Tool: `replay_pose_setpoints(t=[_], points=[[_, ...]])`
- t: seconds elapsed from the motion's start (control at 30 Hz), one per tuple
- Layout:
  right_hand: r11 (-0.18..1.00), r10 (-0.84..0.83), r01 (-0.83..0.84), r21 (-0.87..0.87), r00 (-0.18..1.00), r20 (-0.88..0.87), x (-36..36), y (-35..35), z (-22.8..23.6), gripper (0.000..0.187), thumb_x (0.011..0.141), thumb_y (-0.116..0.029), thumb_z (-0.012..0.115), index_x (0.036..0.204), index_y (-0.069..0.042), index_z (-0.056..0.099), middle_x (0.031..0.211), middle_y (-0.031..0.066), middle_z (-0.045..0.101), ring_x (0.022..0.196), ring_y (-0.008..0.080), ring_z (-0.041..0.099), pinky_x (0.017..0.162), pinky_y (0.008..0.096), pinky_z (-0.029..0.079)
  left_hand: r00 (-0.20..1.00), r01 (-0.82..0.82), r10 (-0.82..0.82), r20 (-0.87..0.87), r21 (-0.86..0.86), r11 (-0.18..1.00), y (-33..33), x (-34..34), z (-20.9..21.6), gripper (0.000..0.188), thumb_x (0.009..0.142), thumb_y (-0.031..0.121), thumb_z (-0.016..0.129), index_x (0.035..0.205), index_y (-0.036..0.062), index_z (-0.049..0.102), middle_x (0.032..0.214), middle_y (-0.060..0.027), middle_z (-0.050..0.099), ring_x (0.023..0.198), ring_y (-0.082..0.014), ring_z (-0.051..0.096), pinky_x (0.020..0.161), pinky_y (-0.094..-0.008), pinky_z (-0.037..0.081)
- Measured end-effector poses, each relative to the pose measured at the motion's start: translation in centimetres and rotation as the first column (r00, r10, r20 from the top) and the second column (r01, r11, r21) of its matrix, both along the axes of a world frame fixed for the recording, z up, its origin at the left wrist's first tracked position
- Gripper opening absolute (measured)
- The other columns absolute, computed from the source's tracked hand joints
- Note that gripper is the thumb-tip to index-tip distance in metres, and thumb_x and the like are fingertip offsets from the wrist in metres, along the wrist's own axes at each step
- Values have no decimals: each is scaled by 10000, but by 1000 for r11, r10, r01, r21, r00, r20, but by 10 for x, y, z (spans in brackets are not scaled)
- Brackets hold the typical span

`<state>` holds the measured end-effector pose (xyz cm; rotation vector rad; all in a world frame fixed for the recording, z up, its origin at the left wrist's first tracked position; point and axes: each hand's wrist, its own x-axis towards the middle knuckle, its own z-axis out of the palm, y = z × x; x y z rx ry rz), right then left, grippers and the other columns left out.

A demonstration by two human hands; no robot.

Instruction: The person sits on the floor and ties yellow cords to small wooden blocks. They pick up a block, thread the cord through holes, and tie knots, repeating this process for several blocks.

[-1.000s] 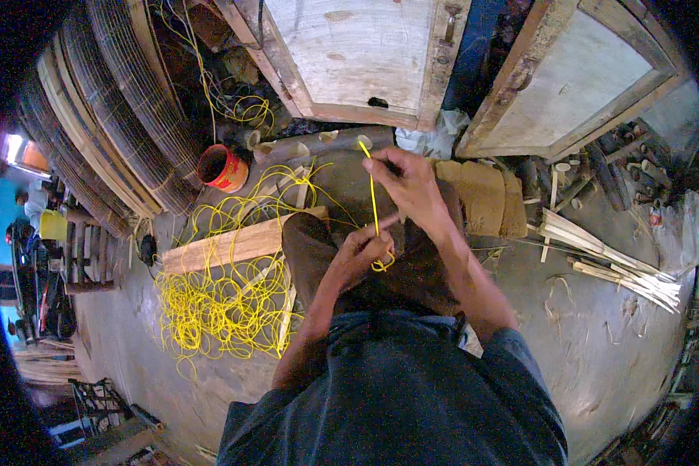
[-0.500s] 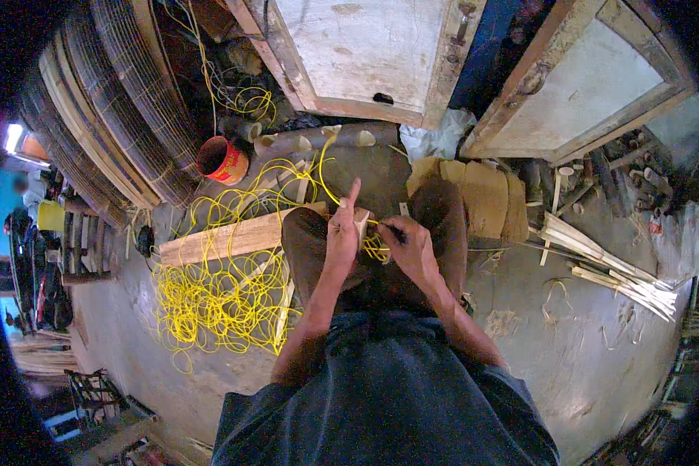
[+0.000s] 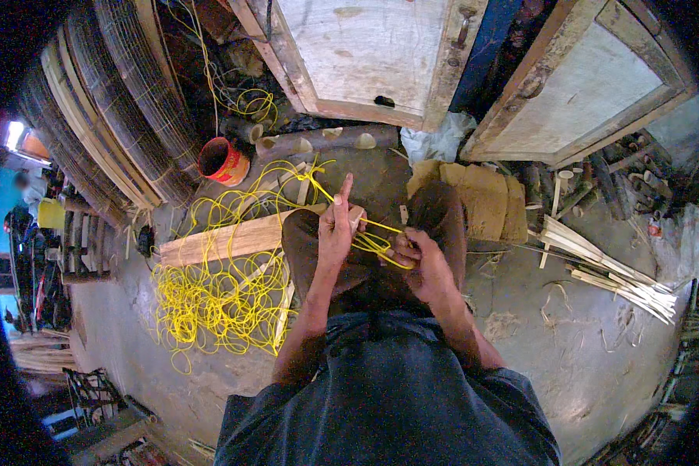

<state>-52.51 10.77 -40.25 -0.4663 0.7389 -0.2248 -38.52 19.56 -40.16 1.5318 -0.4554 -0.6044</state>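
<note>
Between my knees, my left hand point(image 3: 334, 237) grips a small pale wooden block point(image 3: 356, 215), its index finger stretched upward. Yellow cord point(image 3: 381, 226) passes by the block and spans tautly across to my right hand point(image 3: 427, 264). The fingers of that hand are pinched round the cord, and a few loops hang between both hands. From the left hand another strand leads up and left toward a big loose tangle of yellow cord point(image 3: 198, 311) on the floor. How the cord is fixed at the block is hidden by my fingers.
A wooden plank point(image 3: 229, 239) lies across the tangle at left, with a red bucket point(image 3: 224, 161) beyond. Ahead are a hollowed log point(image 3: 326, 140), flattened cardboard point(image 3: 485, 200) and framed panels point(image 3: 365, 54). Pale wood strips point(image 3: 617, 268) lie at right; rolled slatted mats point(image 3: 116, 93) stand at far left.
My right hand has moved right and slightly down, away from the left, drawing the cord out straight. The strand beyond the left hand has shifted and runs lower and straighter.
</note>
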Motion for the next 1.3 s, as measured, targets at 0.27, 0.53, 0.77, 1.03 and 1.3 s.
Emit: replay_pose_setpoints(t=[0.27,0.53,0.77,1.03,1.3], points=[[99,29,-360,-928,933,-359,5,-26,70,384,875,-366,590,1160,-108,579,891,109,674,753,264,651,663,365,524,916,243,-289,278,187,952,6,-11,-30,420,1001,333,360,1359,144,472,683,-20,488,631,-113,455,595,-253,409],[-324,-56,-245,-914,969,-240,41,-35,40,243,849,-311,640,943,-93,689,864,148,653,794,337,617,704,379,489,281,42,-346,895,348,936,12,-17,-13,240,939,201,461,1019,7,577,762,-179,597,652,-344,571,620,-396,460],[-84,3,-187,-979,982,-188,69,-60,45,215,873,-239,631,925,-36,675,761,127,616,646,196,543,605,310,432,951,264,-265,158,28,964,16,-24,-44,315,981,276,406,976,12,578,662,-32,495,606,-146,483,568,-287,400],[-34,151,-379,-925,913,-379,18,-29,-23,321,907,-296,585,966,12,653,857,169,670,763,257,639,689,348,485,988,50,-43,146,-43,998,8,-14,-37,359,998,359,381,882,42,505,717,3,470,645,-92,398,601,-232,356],[94,-7,-358,-929,933,-361,25,-29,12,334,866,-284,633,932,42,640,863,168,656,795,277,636,723,325,495,973,178,-205,107,225,958,15,-3,-84,347,981,363,410,919,33,496,758,-66,500,682,-189,487,609,-325,419]])
